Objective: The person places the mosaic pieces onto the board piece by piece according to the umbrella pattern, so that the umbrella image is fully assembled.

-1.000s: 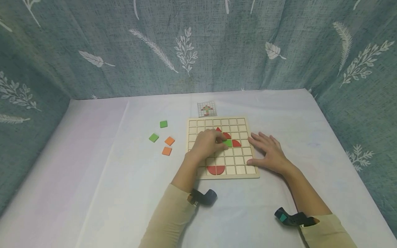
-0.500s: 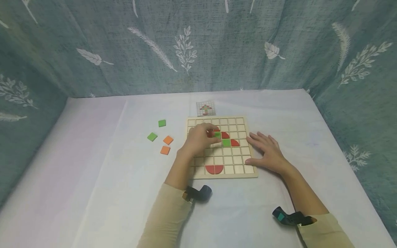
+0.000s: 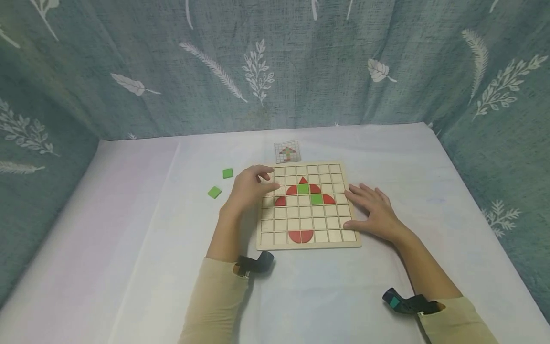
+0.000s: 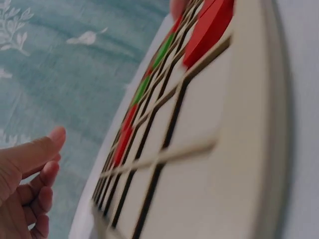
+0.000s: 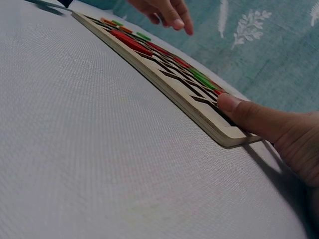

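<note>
A light wooden grid board [image 3: 324, 223] lies on the table. In it sit a red triangle [image 3: 302, 180], two green square tiles [image 3: 303, 189], and several red quarter-round tiles [image 3: 280, 201]; two of these form a half circle [image 3: 301, 236] near the front. My left hand [image 3: 249, 188] hovers above the board's left edge, thumb and fingers apart, holding nothing. At the board's right edge my right hand [image 3: 375, 212] rests with spread fingers, its thumb [image 5: 249, 115] touching the board's corner area. Orange tiles [image 5: 125, 30], hidden by the left hand in the head view, show in the right wrist view.
Two loose green tiles [image 3: 227, 173] lie left of the board. Behind it is a small pattern card [image 3: 287, 151] with a gridded picture. A patterned curtain [image 3: 322, 71] surrounds the white-covered table [image 3: 172, 215].
My left hand has moved left from the board's middle, leaving a green tile in the cell below the red triangle. The right hand stays at the board's right edge.
</note>
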### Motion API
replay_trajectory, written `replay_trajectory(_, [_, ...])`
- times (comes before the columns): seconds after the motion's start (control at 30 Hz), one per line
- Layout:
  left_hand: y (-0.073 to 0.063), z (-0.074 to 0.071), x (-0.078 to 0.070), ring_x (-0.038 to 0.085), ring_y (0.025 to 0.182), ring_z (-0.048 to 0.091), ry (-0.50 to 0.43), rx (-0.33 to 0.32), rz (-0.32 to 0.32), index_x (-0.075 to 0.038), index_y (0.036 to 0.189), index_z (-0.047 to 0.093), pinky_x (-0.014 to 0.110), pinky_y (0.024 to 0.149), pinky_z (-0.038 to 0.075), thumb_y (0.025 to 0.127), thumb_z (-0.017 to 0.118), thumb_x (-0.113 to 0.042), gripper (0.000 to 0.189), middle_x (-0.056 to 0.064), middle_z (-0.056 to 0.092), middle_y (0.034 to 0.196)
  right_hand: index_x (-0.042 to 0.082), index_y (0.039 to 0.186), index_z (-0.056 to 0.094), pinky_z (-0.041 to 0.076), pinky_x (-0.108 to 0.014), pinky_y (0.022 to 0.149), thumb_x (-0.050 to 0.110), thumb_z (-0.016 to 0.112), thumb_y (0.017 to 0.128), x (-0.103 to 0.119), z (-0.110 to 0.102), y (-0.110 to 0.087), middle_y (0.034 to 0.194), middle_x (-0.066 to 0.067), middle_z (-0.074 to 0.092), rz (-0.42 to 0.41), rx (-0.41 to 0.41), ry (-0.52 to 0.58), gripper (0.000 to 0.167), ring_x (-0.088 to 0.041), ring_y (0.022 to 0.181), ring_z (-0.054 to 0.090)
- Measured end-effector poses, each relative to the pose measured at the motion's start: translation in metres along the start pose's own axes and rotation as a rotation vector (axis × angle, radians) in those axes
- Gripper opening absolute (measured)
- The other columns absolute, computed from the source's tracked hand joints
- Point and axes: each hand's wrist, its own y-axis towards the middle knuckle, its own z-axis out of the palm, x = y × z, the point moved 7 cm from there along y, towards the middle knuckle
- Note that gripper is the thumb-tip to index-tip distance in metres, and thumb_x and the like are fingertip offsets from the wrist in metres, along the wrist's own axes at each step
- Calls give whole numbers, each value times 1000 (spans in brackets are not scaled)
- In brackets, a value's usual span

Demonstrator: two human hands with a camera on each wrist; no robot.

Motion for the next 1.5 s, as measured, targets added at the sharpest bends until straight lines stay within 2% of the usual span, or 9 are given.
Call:
replay_trajectory(0.13, [-1,-18,10,26,103,49,-3,-36,-33,-10,125,59,39,82,42,82,73,-27,48,8,60,106,5,140,45,2,-56,112,41,79,71,1,-1,-1,150,-16,33,-3,2,4,84,-36,142,16])
replay_trajectory(0.3, [2,-38,22,29,105,49,0,-82,-45,-8,126,58,41,85,42,84,72,-25,48,11,60,108,5,140,45,2,-56,112,41,79,72,0,-1,-1,150,-16,33,-5,2,7,84,-36,142,16])
replay_trajectory(0.6, [5,-63,62,29,105,48,-57,-126,-128,-6,130,54,39,85,41,86,69,-25,50,15,58,117,5,139,45,2,-56,112,42,79,71,-1,0,1,150,-16,33,-10,-5,2,85,-36,142,16])
replay_trajectory(0.7, [4,-69,74,31,111,48,-80,-136,-166,-6,133,52,43,90,42,87,67,-25,52,16,56,122,5,139,45,2,-56,112,42,79,71,-1,1,1,150,-16,33,-8,-5,5,85,-36,142,16])
replay_trajectory(0.77, [4,-72,81,34,118,46,-86,-151,-211,-6,135,50,48,98,35,88,66,-26,54,17,55,127,5,139,45,2,-56,112,42,79,71,-1,1,1,150,-16,33,-6,-4,5,85,-36,142,16])
replay_trajectory(0.93, [5,-72,94,38,128,39,-22,-136,-303,-6,136,48,59,106,15,87,66,-28,57,17,51,136,5,139,45,2,-56,112,42,78,71,-1,1,1,150,-16,33,-7,-9,1,85,-36,142,16])
replay_trajectory(1.0, [6,-70,96,38,129,39,20,-121,-316,-5,136,48,59,107,14,87,66,-27,56,18,50,137,5,139,46,2,-56,112,42,78,71,0,1,1,150,-16,34,-9,-12,1,84,-36,142,17])
replay_trajectory(1.27, [6,-68,95,35,117,49,95,-143,-327,-4,126,57,58,106,11,86,66,-19,43,18,58,126,5,139,46,2,-56,112,43,78,71,1,0,0,149,-17,34,-16,-17,2,84,-36,142,17])
replay_trajectory(1.5, [7,-64,92,34,108,48,166,-103,-303,-2,126,56,52,98,21,91,61,-24,42,18,60,116,4,139,45,2,-56,112,43,78,71,1,0,-1,150,-17,34,-12,-15,-3,85,-36,142,17])
